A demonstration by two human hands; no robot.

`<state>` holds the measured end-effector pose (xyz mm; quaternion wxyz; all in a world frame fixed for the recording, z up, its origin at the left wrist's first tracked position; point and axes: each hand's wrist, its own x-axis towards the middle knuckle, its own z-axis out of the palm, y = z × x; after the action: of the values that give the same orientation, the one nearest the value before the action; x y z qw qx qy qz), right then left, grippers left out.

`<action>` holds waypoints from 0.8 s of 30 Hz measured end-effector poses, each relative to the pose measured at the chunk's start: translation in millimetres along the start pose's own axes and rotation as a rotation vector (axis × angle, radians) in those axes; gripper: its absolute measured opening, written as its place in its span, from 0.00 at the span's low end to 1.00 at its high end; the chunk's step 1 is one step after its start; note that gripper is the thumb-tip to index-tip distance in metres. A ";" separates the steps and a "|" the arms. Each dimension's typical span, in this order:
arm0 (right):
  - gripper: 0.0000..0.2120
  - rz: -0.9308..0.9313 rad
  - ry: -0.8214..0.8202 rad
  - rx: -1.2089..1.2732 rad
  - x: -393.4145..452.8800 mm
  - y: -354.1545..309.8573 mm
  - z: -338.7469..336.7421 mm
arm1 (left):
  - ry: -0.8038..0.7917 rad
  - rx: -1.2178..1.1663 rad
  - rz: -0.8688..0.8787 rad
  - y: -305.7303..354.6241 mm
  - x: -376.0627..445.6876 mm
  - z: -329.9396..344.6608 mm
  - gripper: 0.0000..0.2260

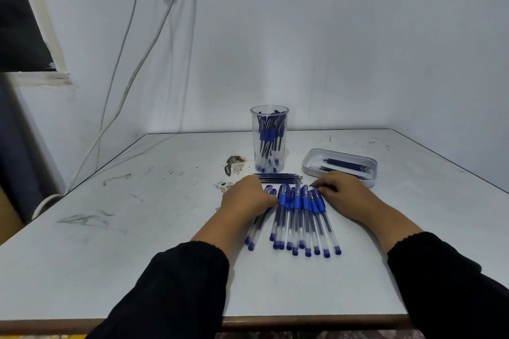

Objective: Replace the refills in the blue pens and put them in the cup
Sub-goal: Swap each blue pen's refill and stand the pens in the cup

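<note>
- A row of blue pens [298, 217] lies side by side on the white bench [154, 242], caps toward the far side, clear barrels pointing near
- The left hand [246, 197] rests on the left end of the row; its fingers curl over the capped ends of the two leftmost pens, though whether they actually grip one cannot be told
- The right hand [341, 194] sits at the right end of the row; its fingers [323, 187] are bent down onto the caps there, and a firm grasp cannot be told either
- A clear cup [269, 137] stands upright beyond the row, already holding several blue pens
- Loose refills [278, 177] lie in a small bundle between the cup and the hands
- A white tray [312, 158] to the right of the cup holds more refills
- Both forearms wear black sleeves [176, 283]
</note>
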<state>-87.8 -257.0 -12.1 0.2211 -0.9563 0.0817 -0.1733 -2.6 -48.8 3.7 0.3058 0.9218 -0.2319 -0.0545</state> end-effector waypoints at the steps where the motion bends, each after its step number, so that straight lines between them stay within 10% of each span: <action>1: 0.11 0.002 -0.002 0.000 -0.1 0.0 0.1 | 0.005 -0.008 0.001 -1.1 0.7 0.4 0.15; 24: 0.13 -0.021 -0.035 0.070 -6.3 -10.4 -4.6 | 0.198 -0.178 0.033 -4.2 1.1 -15.8 0.15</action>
<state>-94.5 -248.1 -5.5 0.2542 -0.9515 0.0617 -0.1617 3.8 -37.9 14.0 0.4087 0.8880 -0.2098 0.0215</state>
